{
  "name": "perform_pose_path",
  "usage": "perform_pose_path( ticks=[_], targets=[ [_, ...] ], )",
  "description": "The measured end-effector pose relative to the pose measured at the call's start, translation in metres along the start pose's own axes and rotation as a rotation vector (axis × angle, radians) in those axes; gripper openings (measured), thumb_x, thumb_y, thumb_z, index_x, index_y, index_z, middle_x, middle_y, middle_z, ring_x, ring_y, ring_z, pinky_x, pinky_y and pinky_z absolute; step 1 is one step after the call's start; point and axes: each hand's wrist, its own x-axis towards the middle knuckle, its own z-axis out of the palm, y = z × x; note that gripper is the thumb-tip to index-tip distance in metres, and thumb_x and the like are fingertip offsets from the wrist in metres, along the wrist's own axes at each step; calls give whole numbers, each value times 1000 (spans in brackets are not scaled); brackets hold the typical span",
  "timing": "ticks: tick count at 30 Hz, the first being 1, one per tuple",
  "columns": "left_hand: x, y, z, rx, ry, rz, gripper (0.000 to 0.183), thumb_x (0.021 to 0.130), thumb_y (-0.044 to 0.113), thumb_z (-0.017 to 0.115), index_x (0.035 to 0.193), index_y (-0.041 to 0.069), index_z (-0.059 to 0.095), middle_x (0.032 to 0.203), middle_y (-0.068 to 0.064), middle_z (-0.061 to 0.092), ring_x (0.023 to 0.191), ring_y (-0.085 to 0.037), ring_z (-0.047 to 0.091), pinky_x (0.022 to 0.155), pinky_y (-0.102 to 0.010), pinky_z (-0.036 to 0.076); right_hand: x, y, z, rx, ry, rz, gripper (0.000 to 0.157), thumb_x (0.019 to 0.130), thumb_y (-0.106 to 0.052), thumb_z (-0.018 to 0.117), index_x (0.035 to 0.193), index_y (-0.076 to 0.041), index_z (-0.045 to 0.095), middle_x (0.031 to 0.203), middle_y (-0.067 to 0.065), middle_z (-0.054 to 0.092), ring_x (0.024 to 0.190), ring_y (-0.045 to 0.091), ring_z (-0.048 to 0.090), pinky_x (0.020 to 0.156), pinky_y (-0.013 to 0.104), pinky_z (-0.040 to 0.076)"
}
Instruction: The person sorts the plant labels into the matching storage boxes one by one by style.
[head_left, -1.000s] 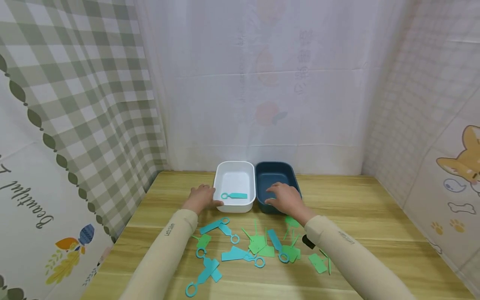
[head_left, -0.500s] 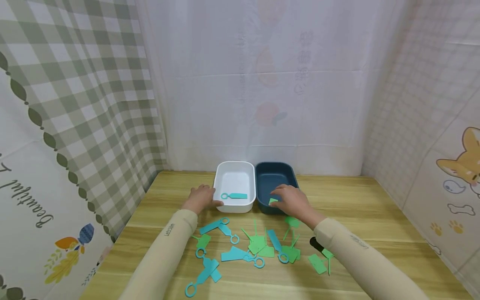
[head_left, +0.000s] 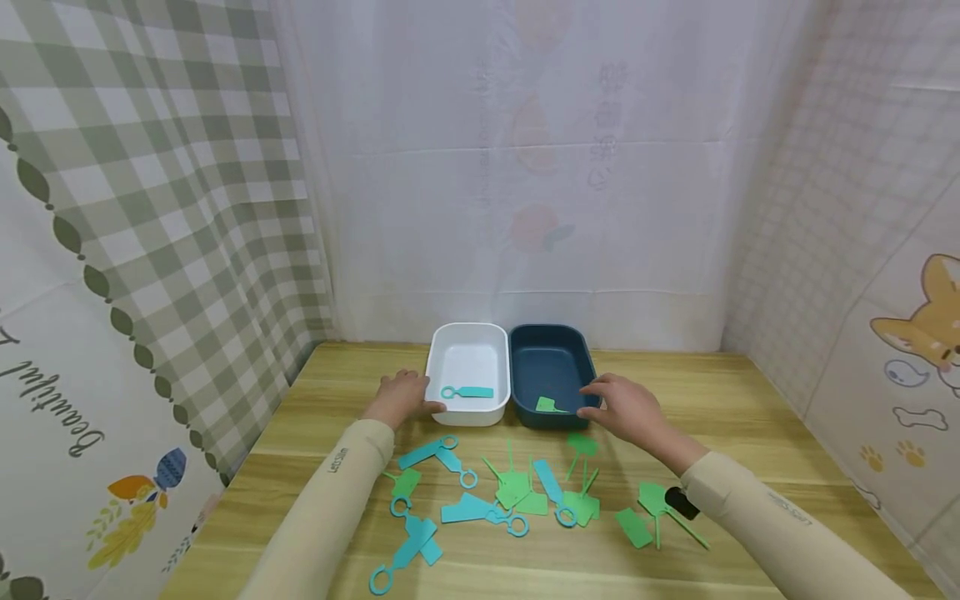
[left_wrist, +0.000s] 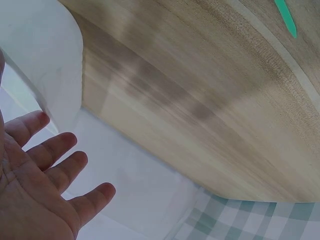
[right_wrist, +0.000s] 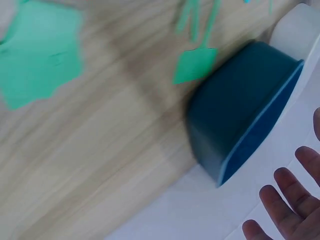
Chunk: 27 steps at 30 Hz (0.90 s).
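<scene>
My left hand (head_left: 400,396) is at the left side of a white bin (head_left: 471,354), its thumb by the near corner. The left wrist view shows its fingers (left_wrist: 67,170) apart and relaxed, holding nothing. In that bin lies one blue tag (head_left: 476,392) with a ring end. The dark blue bin (head_left: 551,358) stands right beside it, with a green stemmed tag (head_left: 546,404) near its front wall. Over that bin's right rim is my right hand (head_left: 628,408), empty, with loosely spread fingers (right_wrist: 280,205) in the right wrist view.
In front of the bins, several blue ring-ended tags (head_left: 411,546) and green stemmed tags (head_left: 513,490) lie scattered on the wooden table (head_left: 750,433), some overlapping. More green tags (head_left: 634,527) lie near my right forearm. A white curtain (head_left: 637,250) hangs behind.
My right hand has let go of the green tag inside the dark blue bin and moved right to its rim. My left hand has stayed by the white bin.
</scene>
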Motion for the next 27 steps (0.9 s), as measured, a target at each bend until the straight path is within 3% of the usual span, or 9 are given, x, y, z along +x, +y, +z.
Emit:
perform_pose_path(
  ticks=[11,16,22,27],
  targets=[
    [0,1,-1,-3,-9,-10,59,91,49,67,124,0,62,126,-20,58,125,-40,48,102,-65,34,-61,28,9,-59,-32,-4,35,83,-28,80,103,0,74,102,17,68,89,34,67,74,48,54],
    [1,1,0,5,-8,-8,61,91,50,66,125,0,62,127,-20,58,125,-40,48,102,-65,35,-90,36,14,-90,-70,42,36,82,-34,80,99,-2,75,98,14,68,85,32,66,68,47,54],
    [0,2,-1,7,-4,-16,61,91,50,67,126,0,61,128,-21,58,125,-41,48,102,-65,34,-113,40,20,-159,-91,89,44,77,-46,81,91,-5,74,94,10,67,79,28,65,59,44,53],
    [0,3,-1,4,3,-11,60,91,50,67,124,0,62,127,-21,58,124,-41,48,101,-66,34,-122,35,23,-213,-131,162,56,72,-61,78,86,-7,71,87,6,63,76,26,62,62,49,51]
  ],
)
